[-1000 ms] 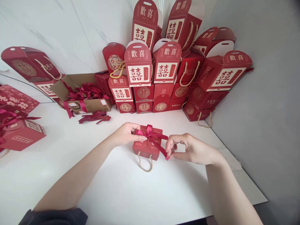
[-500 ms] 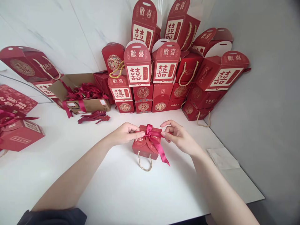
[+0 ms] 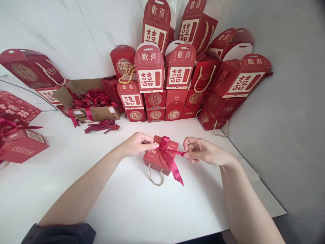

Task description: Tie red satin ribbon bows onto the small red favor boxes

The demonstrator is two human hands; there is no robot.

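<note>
A small red gift box point(image 3: 158, 166) with a twisted rope handle point(image 3: 156, 183) stands on the white table in front of me. Across its top runs a glossy crimson ribbon point(image 3: 174, 167), knotted in the middle, with one tail hanging over the near side. My left hand point(image 3: 139, 144) pinches the ribbon close to the knot, at the box's left. Off the box's right side, my right hand point(image 3: 203, 151) grips a stretch of ribbon pulled taut from the knot. What lies under my left fingertips is partly hidden.
Red boxes point(image 3: 154, 98) stand stacked along the wall behind. At the back left, an open cardboard carton point(image 3: 101, 115) holds tangled ribbons, with more ribbon strips point(image 3: 103, 126) before it. A ribboned box point(image 3: 25, 145) sits at the far left. A grey wall point(image 3: 286, 118) bounds the right.
My right hand has moved right and slightly down, drawing the ribbon out tighter and turning at the wrist. The box has twisted a little. My left hand stays near the knot.
</note>
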